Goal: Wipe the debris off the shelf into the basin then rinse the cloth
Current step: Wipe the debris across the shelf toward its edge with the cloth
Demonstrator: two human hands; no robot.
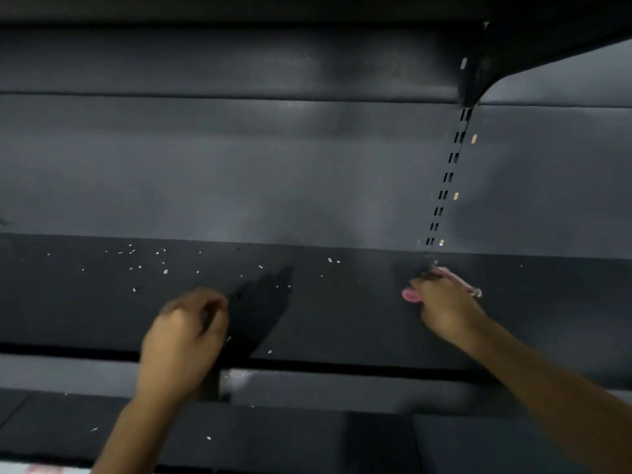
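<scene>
A dark grey metal shelf [342, 313] runs across the view, and small white debris bits [136, 265] lie scattered mostly over its left half. My right hand [444, 306] presses a pink cloth [410, 295] onto the shelf near the back, just below the slotted upright. The cloth shows at both sides of the fingers. My left hand [184, 336] hovers over the shelf's front edge with fingers curled loosely, and nothing visible is in it. No basin is in view.
A grey back panel [239, 172] rises behind the shelf, with a slotted upright [448, 176] at the right. An upper shelf bracket [478, 73] overhangs at top right. A lower shelf [273, 436] with a few white specks lies below the front edge.
</scene>
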